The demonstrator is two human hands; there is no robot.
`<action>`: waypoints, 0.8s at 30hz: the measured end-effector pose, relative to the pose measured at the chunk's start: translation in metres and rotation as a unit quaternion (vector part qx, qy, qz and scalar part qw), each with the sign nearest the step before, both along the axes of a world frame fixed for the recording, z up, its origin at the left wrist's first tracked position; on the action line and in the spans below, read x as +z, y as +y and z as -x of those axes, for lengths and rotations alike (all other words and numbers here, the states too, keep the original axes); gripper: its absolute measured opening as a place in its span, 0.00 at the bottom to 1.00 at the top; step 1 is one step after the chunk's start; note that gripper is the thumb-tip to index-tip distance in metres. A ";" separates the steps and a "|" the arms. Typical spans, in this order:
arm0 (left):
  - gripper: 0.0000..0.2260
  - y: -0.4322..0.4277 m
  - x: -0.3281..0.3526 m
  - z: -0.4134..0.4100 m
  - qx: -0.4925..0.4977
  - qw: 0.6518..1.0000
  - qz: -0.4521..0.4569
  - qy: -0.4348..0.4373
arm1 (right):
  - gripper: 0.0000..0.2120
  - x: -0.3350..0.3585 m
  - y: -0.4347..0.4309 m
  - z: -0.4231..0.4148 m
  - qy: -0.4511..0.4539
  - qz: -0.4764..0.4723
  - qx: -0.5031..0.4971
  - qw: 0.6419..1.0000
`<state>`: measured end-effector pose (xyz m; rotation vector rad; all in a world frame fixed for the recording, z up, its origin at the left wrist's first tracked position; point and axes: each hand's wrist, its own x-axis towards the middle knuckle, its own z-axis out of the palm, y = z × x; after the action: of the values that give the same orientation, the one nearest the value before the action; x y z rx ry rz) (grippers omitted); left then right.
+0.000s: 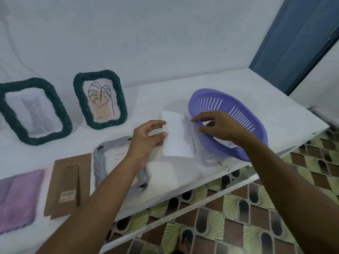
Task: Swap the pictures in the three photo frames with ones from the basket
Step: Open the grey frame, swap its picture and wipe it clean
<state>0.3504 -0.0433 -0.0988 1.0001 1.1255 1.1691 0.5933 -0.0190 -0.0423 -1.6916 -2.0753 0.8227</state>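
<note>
My left hand (148,136) pinches the left edge of a white picture sheet (177,138), held above the table with its blank back toward me. My right hand (218,125) hovers over the near rim of the tilted purple basket (229,114), fingers loosely curled, fingertips close to the sheet's right edge; whether they touch it I cannot tell. Two dark green woven frames stand at the back: one with a grey cat picture (34,110), one with a leaf drawing (100,99). A grey frame (102,162) lies face down and opened under my left forearm.
A brown cardboard frame backing (67,186) lies flat at the front left, beside a purple cloth (18,200). The white table (275,107) ends at its front edge over a patterned tile floor. A blue door stands at the right rear.
</note>
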 end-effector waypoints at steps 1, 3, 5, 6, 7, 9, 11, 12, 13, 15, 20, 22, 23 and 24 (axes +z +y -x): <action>0.11 0.002 -0.003 -0.005 0.009 1.000 0.016 -0.022 | 0.13 0.003 0.002 -0.004 0.021 0.005 -0.013 1.000; 0.11 0.006 -0.011 -0.020 0.026 0.997 0.045 -0.057 | 0.13 0.012 0.004 -0.014 0.080 0.018 -0.038 0.996; 0.11 0.006 -0.018 -0.036 0.043 0.995 0.063 -0.070 | 0.13 0.022 0.004 -0.025 0.130 0.019 -0.053 0.990; 0.11 0.007 -0.022 -0.044 0.052 0.994 0.068 -0.071 | 0.13 0.026 0.005 -0.030 0.147 0.016 -0.058 0.987; 0.11 0.006 -0.025 -0.052 0.058 0.994 0.072 -0.064 | 0.12 0.030 0.005 -0.034 0.161 0.014 -0.062 0.985; 0.10 0.006 -0.033 -0.066 0.057 0.996 0.066 -0.030 | 0.12 0.034 0.006 -0.040 0.180 0.010 -0.068 0.981; 0.10 0.006 -0.039 -0.078 0.048 0.998 0.040 0.018 | 0.12 0.034 0.006 -0.042 0.192 0.014 -0.069 0.979; 0.10 0.006 -0.041 -0.084 0.041 0.998 0.029 0.033 | 0.12 0.033 0.006 -0.042 0.194 0.017 -0.067 0.979; 0.10 0.006 -0.042 -0.088 0.034 0.998 0.021 0.038 | 0.12 0.032 0.006 -0.041 0.196 0.019 -0.066 0.978; 0.10 0.007 -0.043 -0.096 0.024 0.999 0.014 0.043 | 0.12 0.030 0.007 -0.041 0.198 0.019 -0.063 0.978; 0.13 0.010 -0.058 -0.096 0.032 0.944 -0.123 0.303 | 0.12 0.022 0.009 -0.040 0.202 0.009 -0.050 0.978; 0.15 0.011 -0.059 -0.095 0.009 0.860 -0.180 0.478 | 0.12 0.016 0.008 -0.035 0.203 0.010 -0.044 0.978; 0.16 0.012 -0.059 -0.094 0.005 0.822 -0.194 0.535 | 0.12 0.013 0.008 -0.032 0.198 0.009 -0.041 0.979; 0.16 0.012 -0.058 -0.094 0.004 0.799 -0.202 0.567 | 0.11 0.009 0.008 -0.028 0.191 0.007 -0.039 0.981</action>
<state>0.4441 -0.0312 -0.1572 2.1854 1.8115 0.7580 0.6213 -0.0112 -0.0337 -1.4715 -1.7383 1.0440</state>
